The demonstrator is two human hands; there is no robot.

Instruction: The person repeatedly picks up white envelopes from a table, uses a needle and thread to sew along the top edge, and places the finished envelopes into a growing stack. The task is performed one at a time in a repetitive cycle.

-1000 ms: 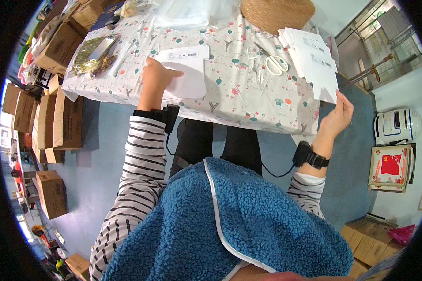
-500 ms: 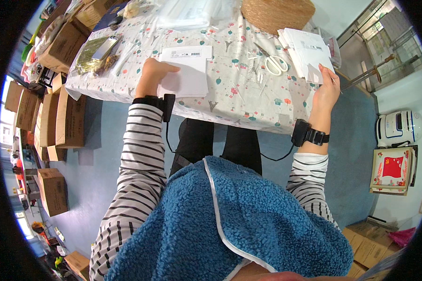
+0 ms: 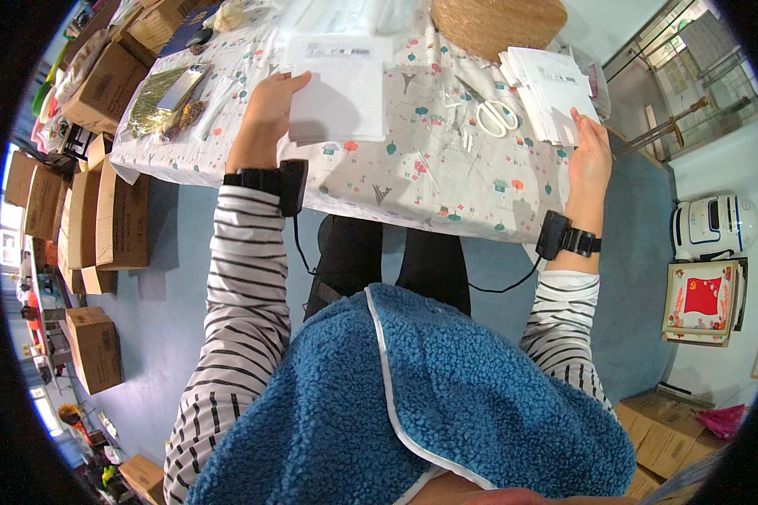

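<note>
Hands lay well apart on the table [image 3: 413, 181], which was covered by a pale cloth printed with small coloured shapes. The left hand [image 3: 265, 114] rested at the left edge of a white envelope [image 3: 337, 88]; its fingers [image 3: 299, 80] curled loosely over that edge, grasping the sheet lightly against the cloth. The envelope lay flat, reaching away from those fingers toward the far side of the table, with a printed label near its far end.

The right hand [image 3: 589, 151] was stretched out to a stack of white envelopes [image 3: 547, 88] near the right edge of the table. Its fingers were extended and touched the near corner of the stack; whether they pinched a sheet or only pressed on it could not be told.

Between the two hands, just to the left of the right fingers, a pair of white-handled scissors [image 3: 497, 118] lay on the cloth. Beyond the stack sat a woven straw basket [image 3: 497, 21]. Past the left fingers, toward the far left corner, lay a clear packet of dried greenery [image 3: 164, 101]. Both wrists carried black bands, each with a cable running down under the table. Cardboard boxes [image 3: 101, 219] stood on the blue floor to the left.
</note>
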